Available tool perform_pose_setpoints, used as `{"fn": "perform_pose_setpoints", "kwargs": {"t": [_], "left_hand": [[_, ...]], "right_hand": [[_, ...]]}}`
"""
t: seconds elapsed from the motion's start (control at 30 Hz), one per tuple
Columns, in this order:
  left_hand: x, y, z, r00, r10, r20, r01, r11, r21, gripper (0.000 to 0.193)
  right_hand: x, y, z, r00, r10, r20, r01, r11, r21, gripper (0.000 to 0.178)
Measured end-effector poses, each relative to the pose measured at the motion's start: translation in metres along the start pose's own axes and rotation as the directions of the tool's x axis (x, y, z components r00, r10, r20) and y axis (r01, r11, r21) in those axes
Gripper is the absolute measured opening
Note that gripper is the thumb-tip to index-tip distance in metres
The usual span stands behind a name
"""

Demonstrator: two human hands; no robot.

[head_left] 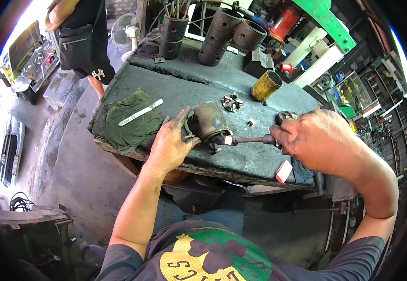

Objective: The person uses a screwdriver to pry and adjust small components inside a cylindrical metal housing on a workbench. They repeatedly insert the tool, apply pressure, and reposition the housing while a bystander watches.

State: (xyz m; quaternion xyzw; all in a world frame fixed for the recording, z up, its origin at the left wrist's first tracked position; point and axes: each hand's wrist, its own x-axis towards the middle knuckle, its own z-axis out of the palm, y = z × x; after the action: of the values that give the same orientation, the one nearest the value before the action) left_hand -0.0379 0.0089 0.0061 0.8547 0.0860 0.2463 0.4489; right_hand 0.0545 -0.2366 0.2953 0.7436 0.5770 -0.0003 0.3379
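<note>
My left hand (171, 143) is closed on the near left side of a dirty, round metal motor housing (211, 121), steadying it on the bench. In my right hand (308, 140) is the handle of a dark, rod-shaped tool (250, 139) that looks like a heavy soldering iron. Its thick head, with a bright end face, meets the housing's lower right edge; the exact contact is hidden. A small block with a wire lead (250, 123) lies between the two hands. Beyond the housing sits a round brush-holder plate (232, 102). Behind my right hand, a dark metal ring (285, 116) shows in part.
A green cloth (135, 126) with a pale strip (141, 113) on it covers the dark bench's (185, 79) left end. A yellow can (266, 85) and dark cylinders (220, 37) stand farther back. A red-and-white box (284, 171) lies near the front edge. Another person (83, 40) stands at the far left.
</note>
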Motion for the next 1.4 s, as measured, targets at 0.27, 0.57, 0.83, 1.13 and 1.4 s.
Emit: {"fn": "perform_pose_setpoints", "kwargs": {"t": [0.27, 0.57, 0.83, 1.13, 1.4], "left_hand": [[0.000, 0.004, -0.002, 0.999, -0.030, 0.026, 0.030, 1.000, 0.004, 0.093], [-0.021, 0.001, 0.007, 0.992, 0.017, -0.126, 0.000, 0.991, 0.133, 0.095], [-0.073, 0.009, 0.042, 0.890, 0.334, -0.309, -0.253, 0.928, 0.275, 0.034], [-0.059, 0.029, 0.077, 0.957, 0.189, -0.221, -0.089, 0.913, 0.399, 0.030], [-0.056, 0.030, 0.081, 0.951, 0.162, -0.264, -0.049, 0.920, 0.389, 0.024]], "right_hand": [[-0.001, -0.006, -0.005, 0.999, -0.011, 0.048, 0.012, 1.000, -0.021, 0.028], [-0.007, -0.012, 0.007, 0.993, -0.028, -0.118, 0.018, 0.996, -0.084, 0.042], [-0.015, -0.014, 0.011, 0.994, 0.106, 0.000, -0.105, 0.989, 0.105, 0.039], [-0.012, -0.008, 0.016, 0.997, 0.078, 0.007, -0.078, 0.997, 0.020, 0.032], [-0.012, -0.006, 0.027, 0.980, 0.043, -0.196, -0.043, 0.999, 0.006, 0.030]]}}
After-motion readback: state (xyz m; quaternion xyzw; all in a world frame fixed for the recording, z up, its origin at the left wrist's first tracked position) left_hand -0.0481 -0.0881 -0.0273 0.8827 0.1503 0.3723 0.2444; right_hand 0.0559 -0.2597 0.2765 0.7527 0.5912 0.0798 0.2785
